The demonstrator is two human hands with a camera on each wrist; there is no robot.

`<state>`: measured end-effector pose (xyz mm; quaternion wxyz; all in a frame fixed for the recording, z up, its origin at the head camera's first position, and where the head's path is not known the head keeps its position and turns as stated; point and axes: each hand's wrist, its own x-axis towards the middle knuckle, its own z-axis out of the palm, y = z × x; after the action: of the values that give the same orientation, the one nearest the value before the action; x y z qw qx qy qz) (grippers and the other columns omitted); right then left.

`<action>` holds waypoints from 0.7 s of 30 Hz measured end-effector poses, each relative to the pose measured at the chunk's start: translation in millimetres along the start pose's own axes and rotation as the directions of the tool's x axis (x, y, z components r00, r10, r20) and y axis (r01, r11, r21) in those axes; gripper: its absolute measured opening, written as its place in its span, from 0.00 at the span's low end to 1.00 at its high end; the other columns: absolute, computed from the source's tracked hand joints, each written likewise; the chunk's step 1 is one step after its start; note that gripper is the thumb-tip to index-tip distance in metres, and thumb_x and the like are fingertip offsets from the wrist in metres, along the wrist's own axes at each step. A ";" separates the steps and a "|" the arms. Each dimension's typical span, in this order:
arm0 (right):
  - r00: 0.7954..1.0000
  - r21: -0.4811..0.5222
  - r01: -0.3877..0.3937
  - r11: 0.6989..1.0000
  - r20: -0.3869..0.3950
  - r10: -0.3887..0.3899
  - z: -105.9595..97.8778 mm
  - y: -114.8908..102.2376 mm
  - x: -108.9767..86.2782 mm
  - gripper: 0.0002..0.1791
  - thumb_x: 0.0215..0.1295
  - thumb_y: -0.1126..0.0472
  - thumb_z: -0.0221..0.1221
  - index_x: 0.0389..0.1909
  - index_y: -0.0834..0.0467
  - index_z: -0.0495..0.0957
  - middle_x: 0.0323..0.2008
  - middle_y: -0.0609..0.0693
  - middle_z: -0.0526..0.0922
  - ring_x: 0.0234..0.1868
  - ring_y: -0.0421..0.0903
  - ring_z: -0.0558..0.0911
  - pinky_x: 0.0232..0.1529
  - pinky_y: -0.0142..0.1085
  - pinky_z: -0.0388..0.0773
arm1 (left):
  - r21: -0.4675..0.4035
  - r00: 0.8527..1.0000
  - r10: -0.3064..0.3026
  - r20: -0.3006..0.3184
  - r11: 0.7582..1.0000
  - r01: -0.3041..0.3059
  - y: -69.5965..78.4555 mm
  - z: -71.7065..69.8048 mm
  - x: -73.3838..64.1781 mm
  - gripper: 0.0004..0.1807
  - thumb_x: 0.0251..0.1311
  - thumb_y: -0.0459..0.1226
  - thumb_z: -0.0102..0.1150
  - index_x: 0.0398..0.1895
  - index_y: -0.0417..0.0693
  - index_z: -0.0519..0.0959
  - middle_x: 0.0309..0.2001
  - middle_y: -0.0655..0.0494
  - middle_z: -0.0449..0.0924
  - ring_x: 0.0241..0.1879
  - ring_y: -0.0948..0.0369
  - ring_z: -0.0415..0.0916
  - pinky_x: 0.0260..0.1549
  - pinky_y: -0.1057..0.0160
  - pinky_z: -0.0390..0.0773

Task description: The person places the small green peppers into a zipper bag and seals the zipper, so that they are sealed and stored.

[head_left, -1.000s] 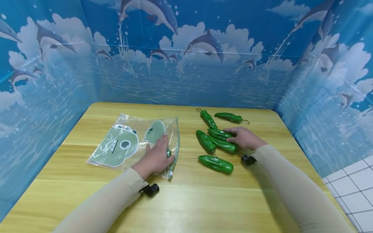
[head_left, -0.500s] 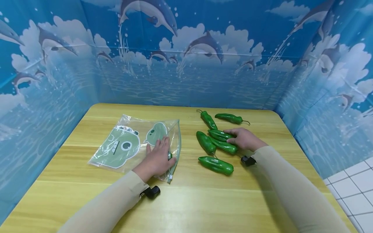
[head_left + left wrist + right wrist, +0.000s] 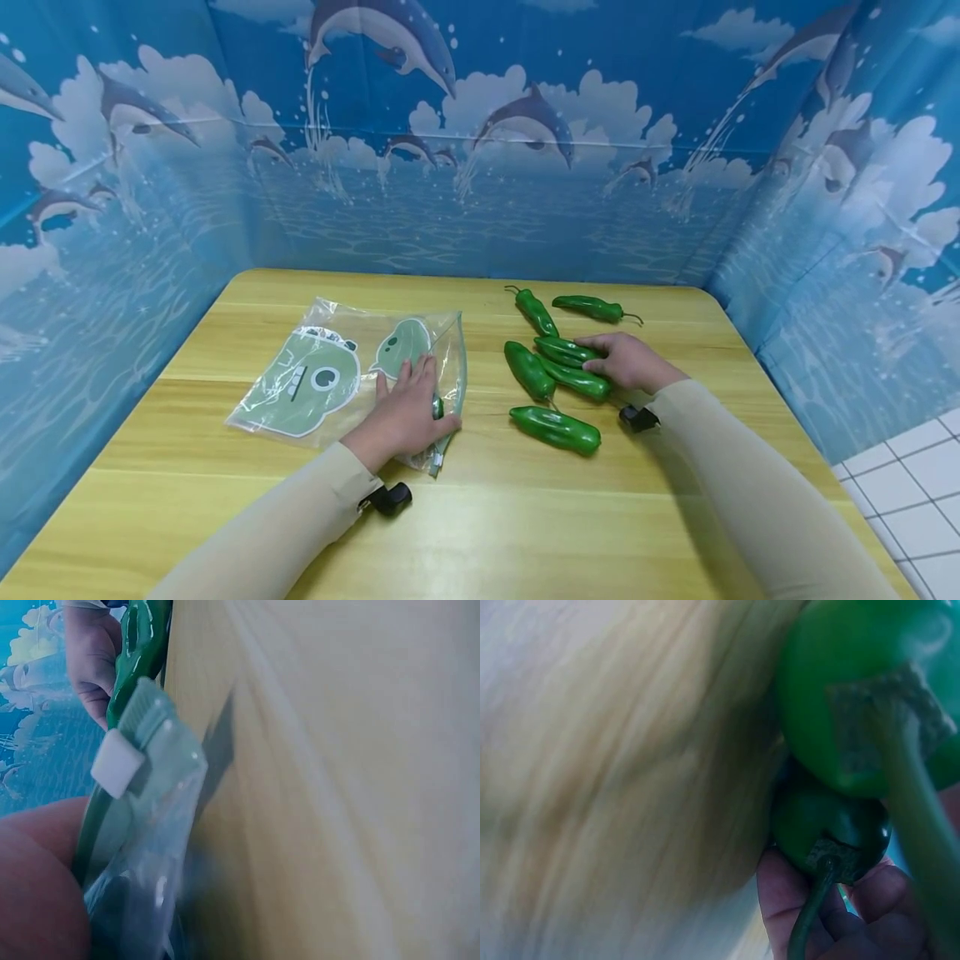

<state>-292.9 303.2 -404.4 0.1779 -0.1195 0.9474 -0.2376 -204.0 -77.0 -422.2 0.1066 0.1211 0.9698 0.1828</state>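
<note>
My left hand (image 3: pixel 405 421) lies with spread fingers on a clear zip bag (image 3: pixel 352 321) printed with green cartoon monsters. Its thumb reaches over the bag's green zip edge on the right. Part of a green pepper (image 3: pixel 438 407) shows through the plastic beside that hand; the rest is hidden. A white slider (image 3: pixel 118 763) sits at the zip's near end in the left wrist view. My right hand (image 3: pixel 630 362) grips a green pepper (image 3: pixel 564 352) by its stem end, thumb and fingers around it. Another pepper (image 3: pixel 577 382) lies right against it on the near side.
Several more green peppers lie around the right hand: one pepper (image 3: pixel 528 371) to its left, one long pepper (image 3: pixel 557 429) nearer, two smaller ones (image 3: pixel 536 312) behind. The wooden table (image 3: pixel 495 533) ends at a dolphin-print curtain (image 3: pixel 480 225) on three sides.
My left thumb has stretched outward to the right, over the zip edge. The bag has shifted very slightly. My right hand stays on the same pepper.
</note>
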 end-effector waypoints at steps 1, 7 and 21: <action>1.000 0.000 0.000 1.000 -0.001 0.000 0.0 0.0 0.2 0.32 0.79 0.55 0.59 0.80 0.54 0.65 0.77 0.67 0.66 0.78 0.70 0.63 0.73 0.63 0.67 | -0.004 1.000 -0.001 -0.002 1.000 0.001 0.2 -0.2 0.2 0.64 0.64 0.66 0.63 0.87 0.43 0.38 0.87 0.45 0.35 0.85 0.40 0.33 0.76 0.25 0.29; 1.000 -0.006 -0.002 1.000 0.001 0.002 0.0 -1.0 0.3 0.32 0.79 0.55 0.59 0.80 0.53 0.66 0.77 0.66 0.67 0.78 0.69 0.64 0.73 0.65 0.65 | -0.015 1.000 -0.004 0.001 1.000 0.004 -0.9 1.8 2.7 0.67 0.60 0.67 0.66 0.87 0.43 0.38 0.87 0.46 0.35 0.85 0.40 0.33 0.76 0.25 0.28; 1.000 0.014 0.003 1.000 -0.005 -0.003 1.1 -0.3 0.8 0.32 0.79 0.56 0.59 0.80 0.54 0.65 0.77 0.67 0.66 0.78 0.70 0.63 0.73 0.64 0.67 | -0.040 0.999 0.017 0.041 0.999 -0.015 2.6 -11.8 1.9 0.69 0.61 0.61 0.69 0.86 0.42 0.33 0.87 0.44 0.30 0.85 0.38 0.32 0.76 0.25 0.29</action>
<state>-293.1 302.2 -405.4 0.1759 -0.1192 0.9460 -0.2448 -208.3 -77.9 -410.9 0.1276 0.1304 0.9626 0.2003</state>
